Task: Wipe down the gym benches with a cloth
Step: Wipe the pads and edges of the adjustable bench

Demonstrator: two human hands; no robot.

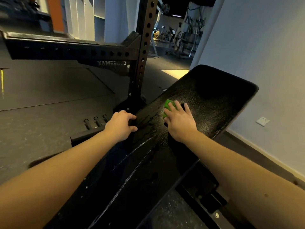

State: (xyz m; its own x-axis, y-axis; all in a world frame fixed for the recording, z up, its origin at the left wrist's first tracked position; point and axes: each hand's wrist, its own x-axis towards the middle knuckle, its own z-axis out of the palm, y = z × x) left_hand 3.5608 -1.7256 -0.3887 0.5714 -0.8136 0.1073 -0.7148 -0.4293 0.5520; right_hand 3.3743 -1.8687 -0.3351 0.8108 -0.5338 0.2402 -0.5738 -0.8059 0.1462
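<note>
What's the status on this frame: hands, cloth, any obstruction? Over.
Left hand grips bench pad edge. Right hand presses green cloth flat on the pad. Rack upright close beside left edge, not blocking.

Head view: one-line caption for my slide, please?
The right hand presses a green cloth on the black bench pad while the left hand grips its edge.

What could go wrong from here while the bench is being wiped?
1. The bench looks wet, with streaks by the left hand that grips its edge; that grip might slip.
2. The cloth is small under the right hand, whose fingers reach past it, so patches may be missed.
3. The rack post stands close beside the bench; a wide stroke could knock knuckles on it.
</note>
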